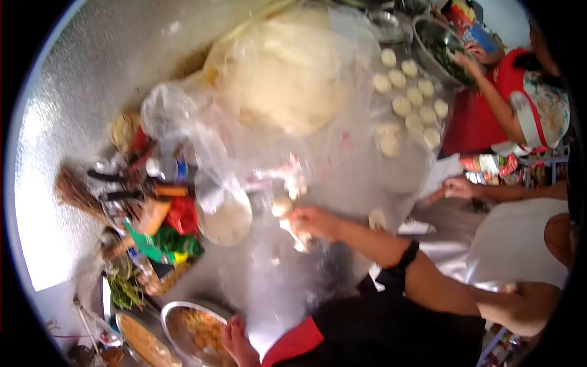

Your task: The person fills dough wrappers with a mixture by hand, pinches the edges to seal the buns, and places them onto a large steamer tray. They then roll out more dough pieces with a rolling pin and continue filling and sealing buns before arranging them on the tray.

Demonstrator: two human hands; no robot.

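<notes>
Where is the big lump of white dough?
In the head view, the big white dough mound sits at the top middle under clear plastic wrap, left of the small round dough balls.

Bare forearms, a black wristband [408,252], black top with red trim.

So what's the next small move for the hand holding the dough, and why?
Probably set the dough piece in the right hand down beside the loose ball on the table. The piece looks already pinched off, and finished dough balls lie in rows further along.
</notes>
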